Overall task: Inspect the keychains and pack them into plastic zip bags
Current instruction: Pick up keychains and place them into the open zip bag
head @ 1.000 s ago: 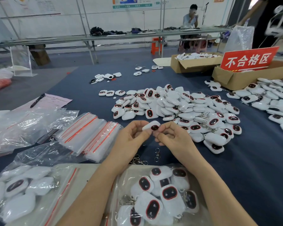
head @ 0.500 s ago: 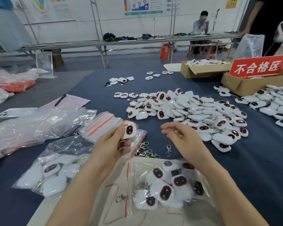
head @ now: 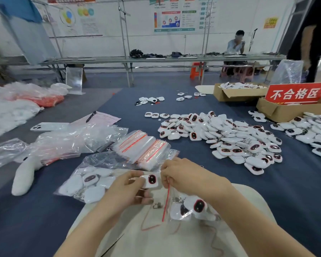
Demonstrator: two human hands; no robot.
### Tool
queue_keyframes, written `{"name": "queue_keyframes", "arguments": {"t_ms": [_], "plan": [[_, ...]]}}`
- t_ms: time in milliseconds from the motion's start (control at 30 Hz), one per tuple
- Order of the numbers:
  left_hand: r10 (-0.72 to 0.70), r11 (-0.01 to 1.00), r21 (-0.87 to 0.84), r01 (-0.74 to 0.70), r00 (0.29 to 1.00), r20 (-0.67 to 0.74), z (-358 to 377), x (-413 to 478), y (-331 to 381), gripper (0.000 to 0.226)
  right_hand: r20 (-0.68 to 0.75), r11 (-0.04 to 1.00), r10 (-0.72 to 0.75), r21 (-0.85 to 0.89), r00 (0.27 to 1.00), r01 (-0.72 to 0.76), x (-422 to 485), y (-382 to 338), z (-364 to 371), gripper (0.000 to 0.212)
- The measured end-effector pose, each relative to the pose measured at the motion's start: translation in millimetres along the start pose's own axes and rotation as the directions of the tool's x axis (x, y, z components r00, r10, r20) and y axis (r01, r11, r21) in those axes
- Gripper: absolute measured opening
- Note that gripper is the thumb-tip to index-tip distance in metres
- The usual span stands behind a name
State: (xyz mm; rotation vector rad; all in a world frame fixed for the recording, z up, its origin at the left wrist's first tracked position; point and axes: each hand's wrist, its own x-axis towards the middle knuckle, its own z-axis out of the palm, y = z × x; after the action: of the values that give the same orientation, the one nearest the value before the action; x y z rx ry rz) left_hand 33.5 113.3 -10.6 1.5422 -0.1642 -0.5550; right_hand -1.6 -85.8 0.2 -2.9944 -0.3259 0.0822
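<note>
My left hand (head: 130, 191) grips a white keychain (head: 150, 181) with a dark red-rimmed oval, its metal clasp (head: 157, 205) dangling below. My right hand (head: 182, 176) pinches the red-striped mouth of a clear zip bag (head: 185, 210) that holds several keychains. The held keychain sits right at that bag mouth. A stack of unused zip bags (head: 143, 147) lies just beyond my hands. A large pile of loose keychains (head: 222, 134) spreads over the blue table cover to the right.
A filled bag (head: 85, 184) lies to the left, with crumpled plastic (head: 63, 141), a phone (head: 48, 126) and a pen on pink paper (head: 100, 118) beyond it. Two cardboard boxes (head: 237, 92) and a red sign (head: 295, 93) stand at the back right. A seated person (head: 235, 44) is at a far bench.
My left hand brought the keychain down from above the bag stack to the bag mouth. My right hand, open before, now pinches the bag's opening.
</note>
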Motion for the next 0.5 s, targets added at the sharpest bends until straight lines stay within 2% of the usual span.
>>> {"name": "queue_keyframes", "arguments": {"t_ms": [167, 300, 367, 500], "plan": [[-0.016, 0.992, 0.127, 0.014, 1.000, 0.018, 7.9, -4.3, -2.9, 0.018, -0.038, 0.993, 0.064, 0.098, 0.997, -0.060, -8.1, 3.9, -3.1, 0.026], [-0.028, 0.991, 0.132, 0.021, 0.998, 0.055, 15.5, -6.1, -1.5, 0.012, -0.063, 0.974, 0.112, 0.205, 0.992, -0.097, -12.7, -1.1, -7.6, 0.029], [-0.054, 0.990, 0.139, 0.039, 0.993, 0.107, 21.6, -6.7, -0.3, 0.002, -0.077, 0.967, 0.129, 0.230, 0.989, -0.108, -14.4, -3.3, -8.4, 0.028], [-0.141, 0.980, 0.168, 0.103, 0.962, 0.234, 32.4, -3.6, 0.9, 0.009, -0.090, 0.961, 0.145, 0.250, 0.985, -0.119, -14.5, -6.3, -12.7, 0.028]]}}
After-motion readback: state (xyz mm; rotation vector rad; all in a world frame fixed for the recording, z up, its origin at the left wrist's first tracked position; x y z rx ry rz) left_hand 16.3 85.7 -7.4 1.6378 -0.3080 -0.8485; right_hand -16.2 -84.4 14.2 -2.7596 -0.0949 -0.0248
